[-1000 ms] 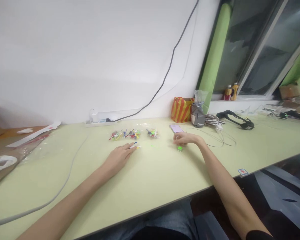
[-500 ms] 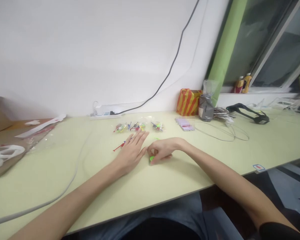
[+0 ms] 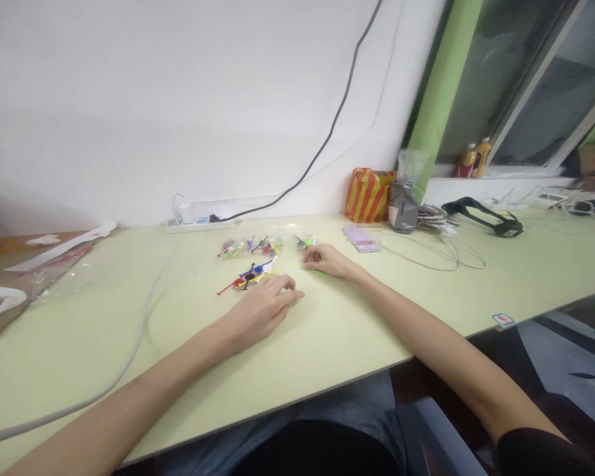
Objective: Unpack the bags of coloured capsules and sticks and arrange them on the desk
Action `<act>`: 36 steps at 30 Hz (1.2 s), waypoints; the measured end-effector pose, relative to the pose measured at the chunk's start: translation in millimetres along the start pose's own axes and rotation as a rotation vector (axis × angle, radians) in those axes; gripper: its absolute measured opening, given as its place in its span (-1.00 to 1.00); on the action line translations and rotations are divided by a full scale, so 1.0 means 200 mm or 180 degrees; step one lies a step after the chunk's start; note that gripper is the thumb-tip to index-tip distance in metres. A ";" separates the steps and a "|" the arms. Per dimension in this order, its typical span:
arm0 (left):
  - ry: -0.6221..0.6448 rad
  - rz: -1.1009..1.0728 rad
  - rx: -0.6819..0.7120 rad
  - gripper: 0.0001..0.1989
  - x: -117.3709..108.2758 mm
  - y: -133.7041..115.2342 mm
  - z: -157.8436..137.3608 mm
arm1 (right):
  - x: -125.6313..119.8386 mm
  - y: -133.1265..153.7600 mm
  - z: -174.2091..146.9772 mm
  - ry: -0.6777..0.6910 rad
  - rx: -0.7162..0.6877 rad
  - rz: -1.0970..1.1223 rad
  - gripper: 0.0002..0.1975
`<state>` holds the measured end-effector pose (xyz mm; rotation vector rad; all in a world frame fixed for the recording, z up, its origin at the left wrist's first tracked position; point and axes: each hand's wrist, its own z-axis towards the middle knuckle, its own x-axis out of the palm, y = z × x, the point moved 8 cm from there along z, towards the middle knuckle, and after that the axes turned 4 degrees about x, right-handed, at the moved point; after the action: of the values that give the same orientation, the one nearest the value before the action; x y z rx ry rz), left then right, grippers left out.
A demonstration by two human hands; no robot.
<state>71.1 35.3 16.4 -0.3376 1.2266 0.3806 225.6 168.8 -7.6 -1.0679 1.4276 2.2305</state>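
My left hand [image 3: 265, 309] rests low over the table with bent fingers, thumb and index close together. A small bit of something shows under its fingertips, too hidden to name. Just behind it lies a cluster of thin plastic pieces with round hubs, among them a red piece [image 3: 237, 284], a blue piece [image 3: 259, 270], plus black, white and yellow ones. Farther right, my right hand [image 3: 330, 260] has its fingers pinched together at a thin green plastic stick [image 3: 317, 272], mostly covered by the hand. Behind lie bagged colourful pieces [image 3: 268, 246] in clear plastic.
A phone [image 3: 361, 239], a striped bag [image 3: 368, 195] and a grey pouch [image 3: 403, 215] stand toward the back right, near a black headset [image 3: 483, 215]. A power strip [image 3: 198, 225] lies along the wall. A white cable [image 3: 141, 344] crosses the table at left, beside cardboard [image 3: 14, 307].
My right hand has moved back and away from the round green piece to the green stick. My left hand has shifted right and forward, its fingers now curled, uncovering the colourful cluster.
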 end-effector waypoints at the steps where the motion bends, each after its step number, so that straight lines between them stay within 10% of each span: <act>1: -0.0029 0.0028 0.0000 -0.63 0.00 -0.01 0.00 | 0.01 0.01 0.01 -0.0006 -0.0029 0.0025 -0.81; 20: 0.0117 -0.0033 0.0012 -0.48 0.01 0.02 -0.01 | 0.00 0.15 -0.03 -0.0268 0.0085 -0.0720 -0.86; 26: -0.0624 0.0281 -0.0374 -0.27 -0.10 0.07 -0.01 | -0.03 0.27 -0.07 -0.0440 -0.0281 0.0214 -0.91; 36: -0.0616 0.0120 -0.0869 -0.71 -0.09 0.21 -0.03 | 0.06 0.43 -0.10 0.0337 -0.0593 0.0799 -0.80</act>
<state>41.4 68.9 29.3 -0.5002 0.9933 0.6022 176.4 108.8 35.9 -1.1342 1.4926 2.5617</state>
